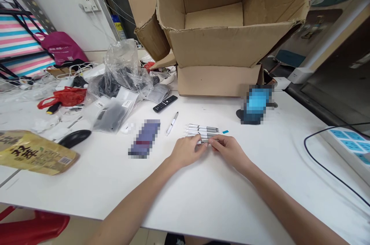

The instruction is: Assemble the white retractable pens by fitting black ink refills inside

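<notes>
Several white-and-grey pens point(202, 126) lie side by side in a row on the white table, tips pointing right. At the near side of the row, my left hand point(187, 151) is closed with its fingertips on the nearest pen point(203, 141). My right hand point(228, 151) pinches at that pen's right end, its thumb and forefinger together; the fingers partly hide the pen. One more pen point(172, 123) lies alone at a slant to the left of the row. A small blue piece point(225, 131) lies just right of the pen tips.
A big open cardboard box point(219, 79) stands at the back. Left of my hands are a blurred-out purple item point(144, 139), a black remote point(165, 104), plastic bags point(115, 112) and a yellow pouch point(40, 152). Rightward stand a blurred device point(256, 104) and a power strip point(347, 143) with a black cable.
</notes>
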`<state>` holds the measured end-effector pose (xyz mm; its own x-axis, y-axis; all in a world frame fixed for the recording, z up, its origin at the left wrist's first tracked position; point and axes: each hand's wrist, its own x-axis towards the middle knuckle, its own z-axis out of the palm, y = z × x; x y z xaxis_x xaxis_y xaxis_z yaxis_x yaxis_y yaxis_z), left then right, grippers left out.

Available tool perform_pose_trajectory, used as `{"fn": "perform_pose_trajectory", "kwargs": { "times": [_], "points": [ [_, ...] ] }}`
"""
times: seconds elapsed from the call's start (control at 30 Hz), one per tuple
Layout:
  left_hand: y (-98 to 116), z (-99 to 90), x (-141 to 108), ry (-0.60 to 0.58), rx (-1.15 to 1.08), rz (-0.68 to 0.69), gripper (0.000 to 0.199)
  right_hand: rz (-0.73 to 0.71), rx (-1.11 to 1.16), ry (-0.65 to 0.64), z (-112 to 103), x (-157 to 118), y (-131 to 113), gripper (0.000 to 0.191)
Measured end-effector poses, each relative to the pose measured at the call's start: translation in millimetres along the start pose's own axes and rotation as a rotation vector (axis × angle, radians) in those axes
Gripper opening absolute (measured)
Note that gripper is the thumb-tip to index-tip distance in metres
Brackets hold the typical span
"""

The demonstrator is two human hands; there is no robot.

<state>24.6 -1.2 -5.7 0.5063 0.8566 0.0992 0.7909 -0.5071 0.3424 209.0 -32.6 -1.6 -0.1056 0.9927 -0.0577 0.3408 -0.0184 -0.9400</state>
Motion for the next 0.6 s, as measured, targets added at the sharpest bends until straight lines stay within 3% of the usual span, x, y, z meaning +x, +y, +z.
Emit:
{"fn": "perform_pose_trajectory", "kwargs": {
  "times": [0.23,0.5,0.6],
  "points": [
    [-1.7,-0.7,1.0,-0.015,-0.037,0.011,0.039,-0.005,-0.031,-0.023,-0.4,-0.8,-2.7,0.034],
    [-3.4,-1.3,-1.4,0.009,-0.087,0.155,0.031,0.102,-0.191,0.017,-1.3,-5.2,-10.6,0.059],
    [-5.4,0.3,-1.8,0.021,-0.065,0.184,0.028,0.026,-0.220,0.020,-3.0,-4.4,-9.2,0.056]
  ]
}}
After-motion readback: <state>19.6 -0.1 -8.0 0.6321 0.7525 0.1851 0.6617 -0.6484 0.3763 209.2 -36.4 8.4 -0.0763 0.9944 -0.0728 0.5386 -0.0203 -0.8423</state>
